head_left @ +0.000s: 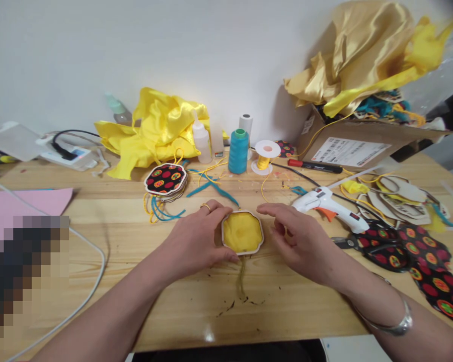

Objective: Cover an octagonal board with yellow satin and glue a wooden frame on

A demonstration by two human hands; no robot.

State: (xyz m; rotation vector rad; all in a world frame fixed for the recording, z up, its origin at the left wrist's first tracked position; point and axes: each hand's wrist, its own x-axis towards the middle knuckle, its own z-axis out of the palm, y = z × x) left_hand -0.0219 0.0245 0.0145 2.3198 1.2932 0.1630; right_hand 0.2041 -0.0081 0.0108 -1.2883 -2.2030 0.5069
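A small scalloped pendant [242, 232] with a pale rim and a yellow fabric face lies low over the wooden table, a teal cord leading from its top and an olive-yellow cord hanging below. My left hand [204, 234] grips its left side, thumb at the lower edge and fingers at the upper one. On the other side, my right hand [300, 239] is held with bent fingers apart, the index fingertip close to the pendant's upper right corner. Whether that fingertip touches the rim I cannot tell. Nothing shows in the right hand.
Right of my hands lie a white glue gun [330, 206], scissors [347, 243] and dark patterned fabric pieces [430, 256]. Behind stand a teal thread cone [238, 151], a yellow thread spool [264, 158] and a cardboard box [347, 143]. A stack of patterned pendants [166, 180] sits left.
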